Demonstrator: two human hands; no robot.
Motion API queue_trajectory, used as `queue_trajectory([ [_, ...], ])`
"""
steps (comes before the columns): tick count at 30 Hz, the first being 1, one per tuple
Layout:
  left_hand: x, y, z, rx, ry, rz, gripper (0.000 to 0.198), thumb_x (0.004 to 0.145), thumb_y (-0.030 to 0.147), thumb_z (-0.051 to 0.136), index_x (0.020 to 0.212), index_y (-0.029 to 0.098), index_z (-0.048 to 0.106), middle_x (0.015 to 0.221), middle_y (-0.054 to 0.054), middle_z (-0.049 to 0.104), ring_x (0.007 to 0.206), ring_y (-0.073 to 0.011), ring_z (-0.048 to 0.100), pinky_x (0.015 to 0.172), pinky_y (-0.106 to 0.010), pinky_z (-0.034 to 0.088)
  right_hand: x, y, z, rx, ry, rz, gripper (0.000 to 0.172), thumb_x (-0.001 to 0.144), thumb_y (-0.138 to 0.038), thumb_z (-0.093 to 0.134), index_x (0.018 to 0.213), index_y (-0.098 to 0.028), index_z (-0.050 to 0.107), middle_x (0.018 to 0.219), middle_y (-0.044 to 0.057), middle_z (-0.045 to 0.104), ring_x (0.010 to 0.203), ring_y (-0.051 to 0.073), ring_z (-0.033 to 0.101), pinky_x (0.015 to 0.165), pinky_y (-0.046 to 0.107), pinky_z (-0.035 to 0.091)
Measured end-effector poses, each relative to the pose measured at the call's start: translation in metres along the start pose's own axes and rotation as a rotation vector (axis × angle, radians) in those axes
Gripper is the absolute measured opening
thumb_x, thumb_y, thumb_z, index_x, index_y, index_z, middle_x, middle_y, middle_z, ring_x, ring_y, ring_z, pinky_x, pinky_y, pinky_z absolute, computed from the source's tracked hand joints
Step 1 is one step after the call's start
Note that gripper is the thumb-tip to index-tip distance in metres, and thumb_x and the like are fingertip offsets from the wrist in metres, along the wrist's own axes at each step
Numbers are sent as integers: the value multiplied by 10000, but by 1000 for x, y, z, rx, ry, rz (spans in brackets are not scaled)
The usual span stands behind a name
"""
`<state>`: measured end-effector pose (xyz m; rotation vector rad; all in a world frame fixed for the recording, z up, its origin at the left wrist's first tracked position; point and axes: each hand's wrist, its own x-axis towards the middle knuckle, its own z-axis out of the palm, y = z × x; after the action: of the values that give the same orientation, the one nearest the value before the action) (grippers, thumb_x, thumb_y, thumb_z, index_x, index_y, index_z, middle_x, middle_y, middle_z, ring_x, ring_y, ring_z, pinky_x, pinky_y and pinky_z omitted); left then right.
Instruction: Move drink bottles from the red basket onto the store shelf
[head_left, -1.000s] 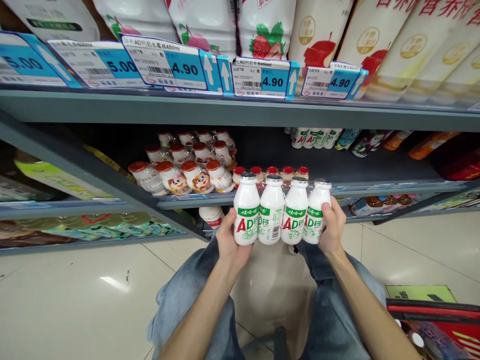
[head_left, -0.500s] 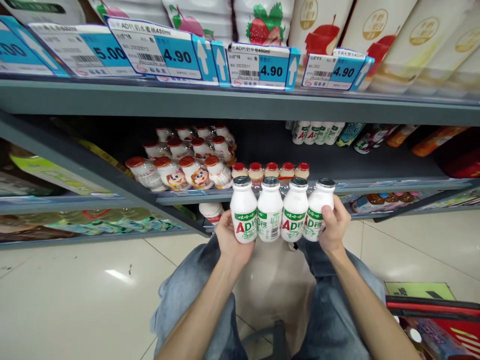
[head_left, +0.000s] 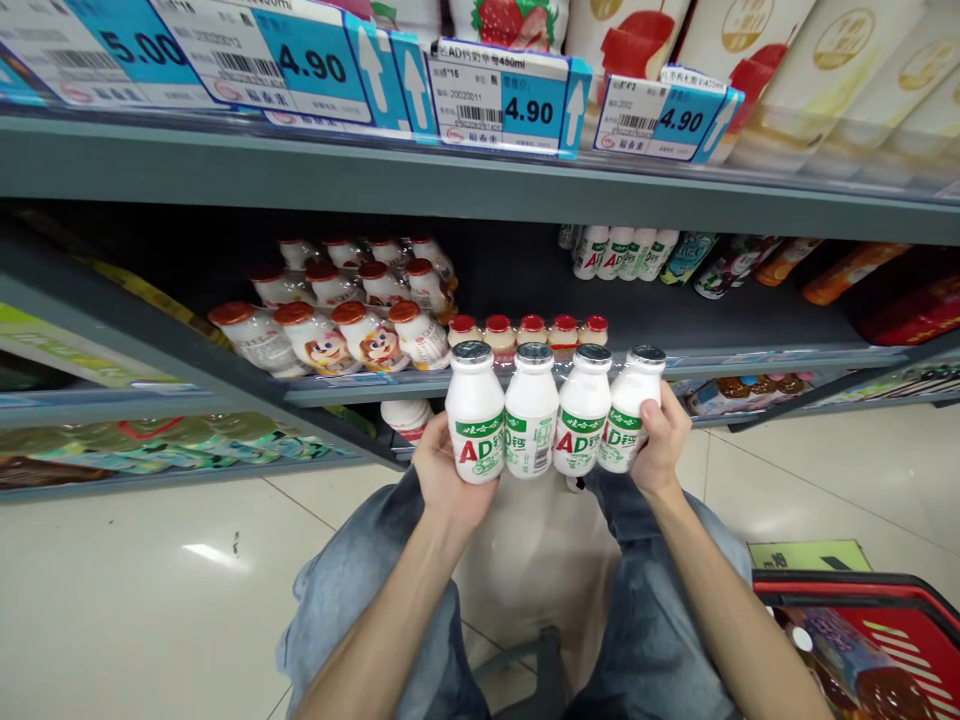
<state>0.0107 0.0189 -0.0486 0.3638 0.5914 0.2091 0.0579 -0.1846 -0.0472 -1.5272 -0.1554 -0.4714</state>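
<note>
A wrapped pack of white milk drink bottles (head_left: 531, 425) with green bands and dark caps is held up between my hands in front of the shelf. My left hand (head_left: 453, 475) grips the pack's left end from below and the side. Around the right end bottle my right hand (head_left: 663, 440) is closed, thumb on the front. Just behind the pack, a row of small red-capped bottles (head_left: 531, 328) stands at the shelf edge. To their left are several rows of white bottles with orange-red caps (head_left: 360, 335).
Similar green-banded bottles (head_left: 619, 252) stand deeper on the dark shelf (head_left: 510, 285). Price tags (head_left: 502, 100) line the upper shelf edge (head_left: 375, 170). A red basket (head_left: 892, 640) holding goods is at lower right. A stool (head_left: 551, 670) is between my knees.
The view has shifted slightly, so the shelves appear higher and more of the red basket shows. Both hands keep hold of the pack, which is turned a little.
</note>
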Motion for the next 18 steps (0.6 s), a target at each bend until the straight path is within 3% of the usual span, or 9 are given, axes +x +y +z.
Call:
queue_trajectory([
  [5,-7,-1,0,62,-22,52,148,779,351,723,825,210,729,790,-6,772,829,-240,741,842,-374,585,4,5,-2,59,-64,-13,438,839,-605,673,989,-193,666,831,22,622,724,180,539,672,295,445],
  [8,-13,-2,-2,149,-201,92,380,713,469,819,998,225,758,955,-57,801,1060,-327,729,936,-440,578,9,11,-7,26,-179,21,457,797,-565,772,1053,-206,654,868,10,630,755,173,550,686,276,451],
  [10,-15,-4,-5,261,-354,106,569,627,455,890,1125,223,744,1054,-84,796,1144,-361,699,979,-463,565,13,15,-8,-6,-205,70,456,801,-572,777,1051,-209,658,891,18,655,799,187,590,723,280,478],
  [15,-15,-9,-19,578,-594,229,737,664,408,898,1330,185,676,1218,-128,758,1213,-384,662,1017,-455,544,17,18,0,118,-116,253,485,883,-641,653,1117,-219,703,1118,51,738,1056,231,669,929,335,521],
  [18,-21,-9,-21,671,-751,271,821,662,410,916,1406,200,641,1377,-133,685,1353,-403,564,1126,-452,464,18,17,7,257,11,337,497,882,-661,642,1067,-208,727,1128,48,757,1033,224,697,922,346,544],
])
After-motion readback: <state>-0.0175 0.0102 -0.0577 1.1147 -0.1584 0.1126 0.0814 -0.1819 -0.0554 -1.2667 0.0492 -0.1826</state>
